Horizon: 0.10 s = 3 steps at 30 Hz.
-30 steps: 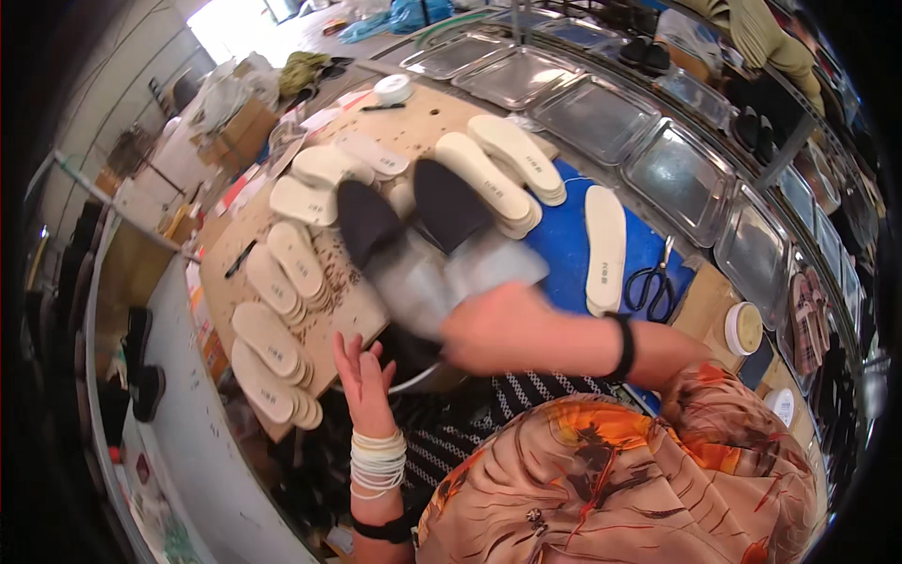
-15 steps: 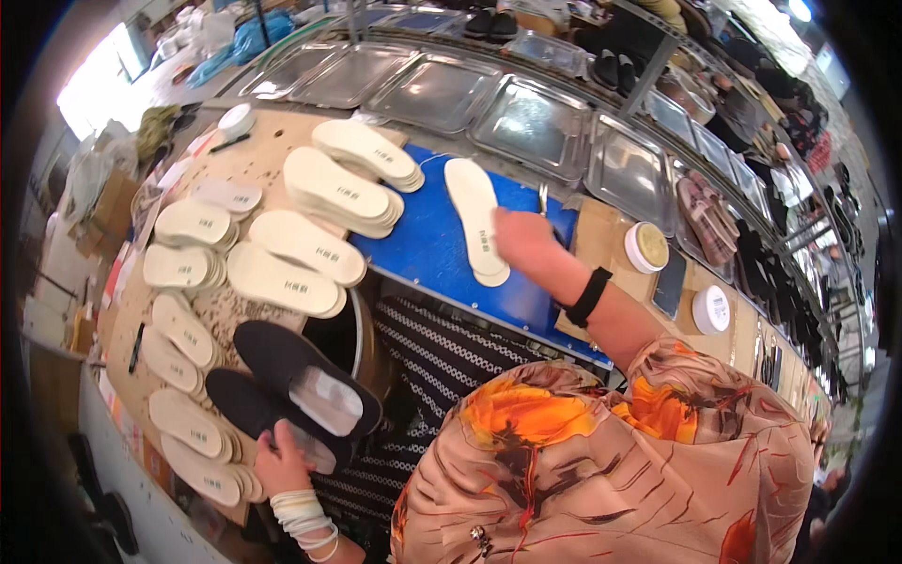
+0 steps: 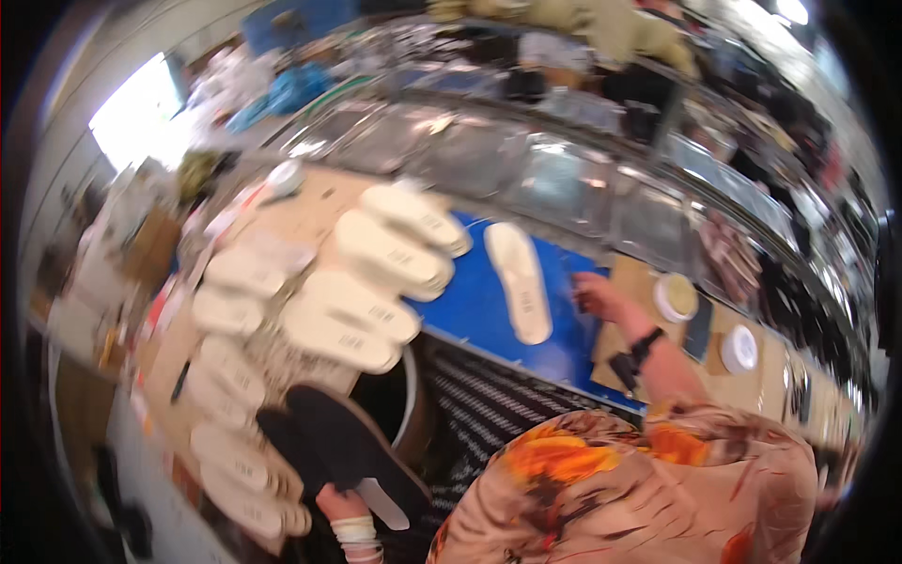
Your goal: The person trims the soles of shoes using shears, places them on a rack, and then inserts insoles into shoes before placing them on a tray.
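Note:
At the lower left, my left hand (image 3: 340, 503) grips a pair of black slip-on shoes (image 3: 362, 442) near their heels; its fingers are partly hidden. A pale lining shows at the heel of one shoe. On the blue board (image 3: 460, 315) lies a cream insole (image 3: 519, 282) with a small dark print. My right hand (image 3: 601, 296) is to the right of that insole, over the board's right part, apart from it. Its fingers are curled, and blur hides what is between them.
Several stacks of cream insoles (image 3: 352, 320) cover the table's left side. A round bin (image 3: 411, 395) stands below the board's left end. An open tub of paste (image 3: 675, 299), a dark phone (image 3: 698, 334) and a white lid (image 3: 739, 350) sit at right. Metal trays (image 3: 564, 183) line the back.
My right hand has left the insole and moved right. The shoes have tilted in my left hand, showing less of their inside. The whole view has shifted and blurred.

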{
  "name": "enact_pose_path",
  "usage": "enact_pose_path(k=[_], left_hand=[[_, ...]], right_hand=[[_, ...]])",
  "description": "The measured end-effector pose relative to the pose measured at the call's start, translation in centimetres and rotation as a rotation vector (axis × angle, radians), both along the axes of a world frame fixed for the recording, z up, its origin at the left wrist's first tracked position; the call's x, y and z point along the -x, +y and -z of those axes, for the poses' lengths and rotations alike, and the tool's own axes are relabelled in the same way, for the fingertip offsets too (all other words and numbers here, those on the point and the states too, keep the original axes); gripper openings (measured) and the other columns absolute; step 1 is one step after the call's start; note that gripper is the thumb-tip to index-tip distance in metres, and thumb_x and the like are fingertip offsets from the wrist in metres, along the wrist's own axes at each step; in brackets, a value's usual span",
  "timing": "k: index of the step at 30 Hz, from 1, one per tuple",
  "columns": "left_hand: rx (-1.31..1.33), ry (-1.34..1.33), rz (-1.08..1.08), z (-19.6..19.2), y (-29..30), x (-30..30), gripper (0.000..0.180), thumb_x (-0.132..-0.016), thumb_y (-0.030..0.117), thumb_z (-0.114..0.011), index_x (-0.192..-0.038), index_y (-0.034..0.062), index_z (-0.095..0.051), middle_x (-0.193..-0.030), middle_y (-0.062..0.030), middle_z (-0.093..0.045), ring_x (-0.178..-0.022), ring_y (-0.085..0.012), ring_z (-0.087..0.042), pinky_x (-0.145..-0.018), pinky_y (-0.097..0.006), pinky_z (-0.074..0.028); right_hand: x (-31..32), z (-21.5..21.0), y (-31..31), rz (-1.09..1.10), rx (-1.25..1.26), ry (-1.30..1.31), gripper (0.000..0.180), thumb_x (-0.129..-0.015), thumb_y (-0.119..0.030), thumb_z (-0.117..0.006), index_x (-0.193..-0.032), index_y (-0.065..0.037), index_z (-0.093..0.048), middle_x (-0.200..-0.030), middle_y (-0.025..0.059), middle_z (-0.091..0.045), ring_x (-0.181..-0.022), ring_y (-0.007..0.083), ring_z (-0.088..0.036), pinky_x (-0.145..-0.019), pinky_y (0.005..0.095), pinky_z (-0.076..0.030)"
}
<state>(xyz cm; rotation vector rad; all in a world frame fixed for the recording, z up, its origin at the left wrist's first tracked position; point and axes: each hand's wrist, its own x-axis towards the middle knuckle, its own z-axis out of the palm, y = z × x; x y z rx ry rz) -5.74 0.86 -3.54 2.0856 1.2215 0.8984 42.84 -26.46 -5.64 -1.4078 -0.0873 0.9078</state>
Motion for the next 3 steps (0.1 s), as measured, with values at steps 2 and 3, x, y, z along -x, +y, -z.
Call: enact_pose_path(k=[2, 3], left_hand=[[0.209, -0.339, 0.064, 2.8, 0.4, 3.8, 0.019, -0.067, 0.005, -0.058, -0.083, -0.0035, -0.063, -0.08, -0.0208, -0.063, -0.073, -0.0286, -0.062, -0.068, -0.032, -0.047], [0.204, -0.32, -0.032, 2.9, -1.6, 6.7, 0.019, -0.067, 0.005, -0.058, -0.083, -0.0035, -0.063, -0.08, -0.0208, -0.063, -0.073, -0.0286, -0.062, -0.068, -0.032, -0.047]], right_hand=[[4.5, -5.4, 2.2, 0.091, -0.221, -0.042, 0.055, -0.067, -0.008, -0.058, -0.119, -0.008, -0.039, -0.072, 0.007, -0.055, -0.057, 0.0135, -0.054, -0.05, 0.0267, -0.045], [5.0, -7.9, 3.4, -0.044, -0.227, -0.15, 0.057, -0.068, -0.008, -0.058, -0.12, -0.008, -0.038, -0.073, 0.0074, -0.055, -0.058, 0.0139, -0.055, -0.051, 0.0272, -0.045]])
